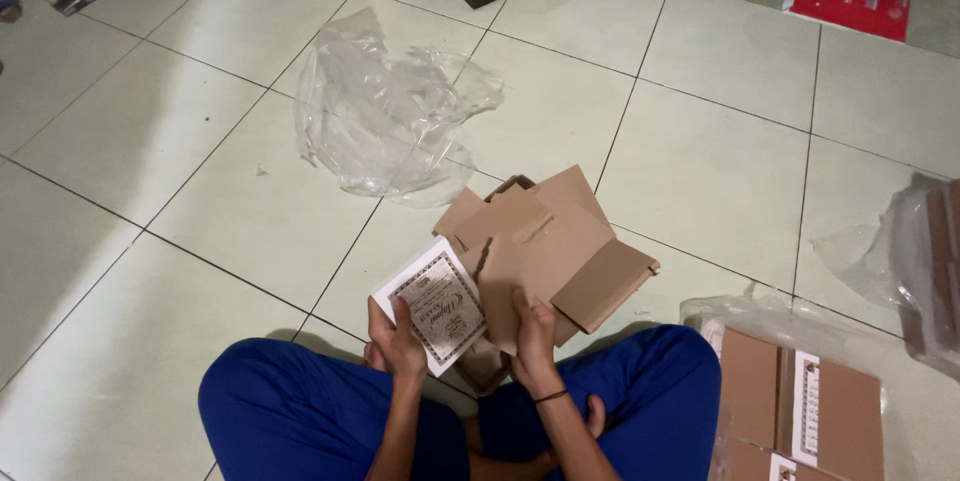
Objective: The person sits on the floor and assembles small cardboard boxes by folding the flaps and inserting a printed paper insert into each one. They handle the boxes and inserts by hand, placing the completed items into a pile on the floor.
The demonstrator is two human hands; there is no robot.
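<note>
Folding a flat carton over crossed legs
Left hand (pixel 400 341) grips the printed flap (pixel 435 303); right hand (pixel 535 333) pinches the cardboard box blank (pixel 540 241), raised off the floor (pixel 200 191) for folding.

The person wears bright blue trousers (pixel 640 391) of plain, smooth cloth with soft folds, covering both legs to the knees and beyond. The forearms are bare, with no sleeves in view. Below the right hand's fingers (pixel 535 326), a thin dark band (pixel 550 397) circles the wrist. The left hand (pixel 398 341) wears nothing.
</note>
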